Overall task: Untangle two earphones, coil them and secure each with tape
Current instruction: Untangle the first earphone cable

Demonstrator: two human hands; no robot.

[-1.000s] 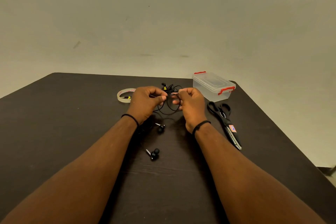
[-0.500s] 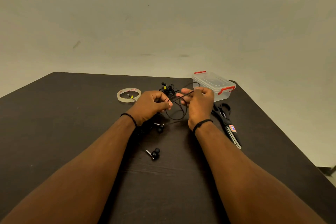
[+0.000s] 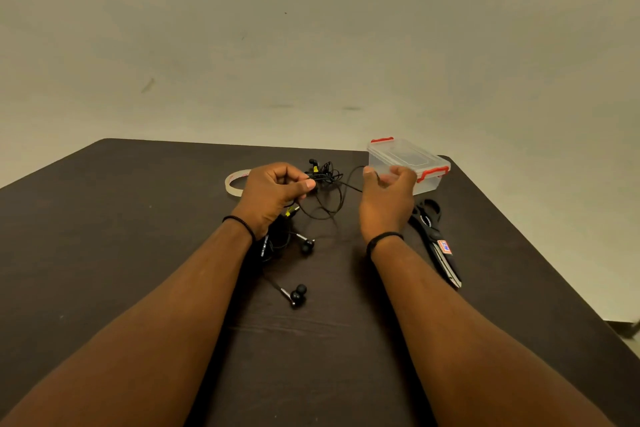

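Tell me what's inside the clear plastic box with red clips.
The clear plastic box with red clips looks empty through its lid; the right hand covers its near left corner.

A dark brown worktop (image 3: 138, 253) is filling the lower half of the view, its far edge lying at twelve o'clock against a plain pale wall (image 3: 311, 28). At about one o'clock, near the far right corner, a clear plastic box (image 3: 412, 156) with red clips is sitting with its lid on. Just nearer, at about two o'clock, a pair of black-handled scissors (image 3: 434, 236) is lying flat, handles toward the box, blades pointing toward the near edge, a small red label showing on the blades.
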